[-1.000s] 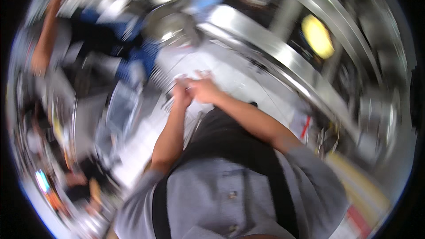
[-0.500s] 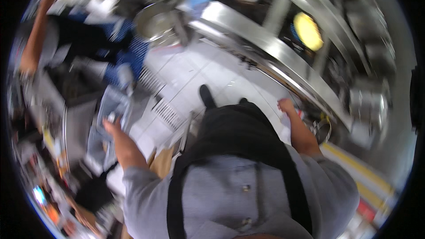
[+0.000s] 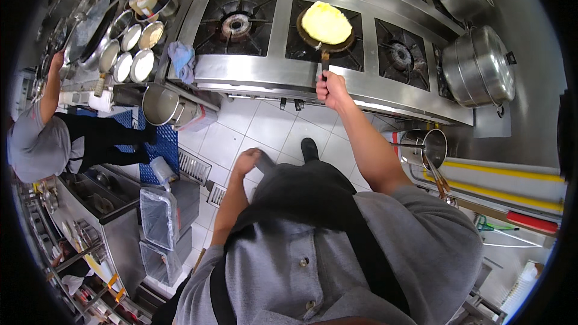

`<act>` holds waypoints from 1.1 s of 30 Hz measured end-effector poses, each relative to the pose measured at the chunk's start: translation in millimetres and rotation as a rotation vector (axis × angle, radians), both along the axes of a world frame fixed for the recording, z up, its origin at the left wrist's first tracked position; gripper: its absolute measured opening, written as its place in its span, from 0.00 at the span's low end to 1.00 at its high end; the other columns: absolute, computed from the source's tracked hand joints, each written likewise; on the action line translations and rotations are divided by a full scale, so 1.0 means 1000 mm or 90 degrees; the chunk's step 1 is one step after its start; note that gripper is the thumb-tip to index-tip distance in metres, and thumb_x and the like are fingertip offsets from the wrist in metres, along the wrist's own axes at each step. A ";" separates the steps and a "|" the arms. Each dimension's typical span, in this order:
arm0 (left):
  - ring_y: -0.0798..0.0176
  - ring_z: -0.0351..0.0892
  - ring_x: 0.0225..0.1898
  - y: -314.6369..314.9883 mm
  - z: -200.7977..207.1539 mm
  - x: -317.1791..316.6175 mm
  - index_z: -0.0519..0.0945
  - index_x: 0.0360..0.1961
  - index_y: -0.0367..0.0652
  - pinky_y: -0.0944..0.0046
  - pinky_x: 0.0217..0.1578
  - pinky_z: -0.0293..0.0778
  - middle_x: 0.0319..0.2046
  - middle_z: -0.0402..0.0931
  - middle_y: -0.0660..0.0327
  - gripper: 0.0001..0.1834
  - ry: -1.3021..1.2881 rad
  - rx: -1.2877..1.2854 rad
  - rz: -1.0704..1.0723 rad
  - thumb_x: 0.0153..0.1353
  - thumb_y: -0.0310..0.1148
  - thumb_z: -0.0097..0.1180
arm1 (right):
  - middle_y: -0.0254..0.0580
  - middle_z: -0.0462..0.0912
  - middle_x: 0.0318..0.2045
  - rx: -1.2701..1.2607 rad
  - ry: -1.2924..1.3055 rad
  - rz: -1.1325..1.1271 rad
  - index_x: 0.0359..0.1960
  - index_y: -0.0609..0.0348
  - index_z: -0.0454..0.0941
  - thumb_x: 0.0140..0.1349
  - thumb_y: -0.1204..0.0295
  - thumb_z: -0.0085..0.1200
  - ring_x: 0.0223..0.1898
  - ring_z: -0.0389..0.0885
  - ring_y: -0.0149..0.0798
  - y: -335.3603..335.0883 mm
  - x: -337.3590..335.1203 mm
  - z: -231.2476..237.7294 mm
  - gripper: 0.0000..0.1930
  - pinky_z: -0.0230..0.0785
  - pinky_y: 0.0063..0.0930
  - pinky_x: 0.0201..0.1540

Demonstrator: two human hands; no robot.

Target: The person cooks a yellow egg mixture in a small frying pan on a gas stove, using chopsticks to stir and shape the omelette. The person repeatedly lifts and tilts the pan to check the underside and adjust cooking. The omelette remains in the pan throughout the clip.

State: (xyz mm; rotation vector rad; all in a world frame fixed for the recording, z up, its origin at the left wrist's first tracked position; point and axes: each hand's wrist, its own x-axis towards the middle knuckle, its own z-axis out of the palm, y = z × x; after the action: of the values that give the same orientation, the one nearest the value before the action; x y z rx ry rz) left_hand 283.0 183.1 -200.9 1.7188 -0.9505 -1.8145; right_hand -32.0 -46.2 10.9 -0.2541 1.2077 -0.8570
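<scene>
A dark frying pan (image 3: 308, 37) with a yellow omelette (image 3: 326, 22) in it sits on the middle burner of a steel gas range (image 3: 271, 69). My right hand (image 3: 329, 88) is closed around the pan's handle at the range's front edge. My left hand (image 3: 248, 160) hangs by my waist against the edge of my black apron (image 3: 301, 189); I cannot tell whether it grips the cloth.
Large steel pots (image 3: 478, 66) stand at the range's right end, and a blue cloth (image 3: 182, 60) hangs on its left corner. A small saucepan (image 3: 428, 147) sits low on the right. Another person (image 3: 57, 138) reaches toward round bowls (image 3: 129, 54) at the left counter.
My hands were together in front of me, then spread apart. Now the view faces the range, and my right hand has taken the pan handle while the left dropped to my apron.
</scene>
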 end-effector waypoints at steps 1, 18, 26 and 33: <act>0.62 0.79 0.31 -0.012 0.022 -0.023 0.75 0.50 0.35 0.62 0.33 0.75 0.35 0.80 0.56 0.22 -0.079 -0.070 -0.086 0.63 0.42 0.48 | 0.26 0.59 0.15 -0.003 -0.004 -0.001 0.29 0.55 0.65 0.67 0.64 0.39 0.12 0.50 0.22 -0.006 -0.007 0.002 0.11 0.40 0.21 0.12; 0.46 0.78 0.27 0.164 -0.013 0.023 0.74 0.29 0.39 0.50 0.26 0.72 0.25 0.77 0.49 0.16 -0.279 -0.281 -0.288 0.56 0.43 0.53 | 0.25 0.57 0.12 -0.104 0.133 0.050 0.23 0.53 0.64 0.69 0.56 0.41 0.10 0.49 0.22 -0.019 -0.069 0.017 0.19 0.37 0.19 0.11; 0.42 0.79 0.30 0.160 -0.007 0.019 0.71 0.29 0.38 0.50 0.29 0.74 0.28 0.78 0.46 0.13 -0.347 -0.295 -0.300 0.53 0.38 0.55 | 0.26 0.59 0.12 -0.106 0.123 0.023 0.23 0.53 0.64 0.69 0.56 0.40 0.10 0.51 0.23 -0.027 -0.085 0.008 0.19 0.39 0.20 0.10; 0.57 0.81 0.35 0.099 0.043 0.001 0.75 0.45 0.33 0.61 0.28 0.76 0.39 0.80 0.52 0.24 -0.153 0.097 -0.019 0.62 0.46 0.48 | 0.27 0.60 0.14 -0.102 0.094 0.010 0.26 0.54 0.65 0.70 0.59 0.40 0.12 0.53 0.23 -0.020 -0.053 -0.016 0.16 0.43 0.20 0.13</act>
State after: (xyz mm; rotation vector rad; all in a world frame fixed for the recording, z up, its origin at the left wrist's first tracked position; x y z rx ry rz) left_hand 284.3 282.0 -157.4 2.0628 -0.9559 -1.7663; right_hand -85.0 -65.7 -5.4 -0.4630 1.2733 -0.9355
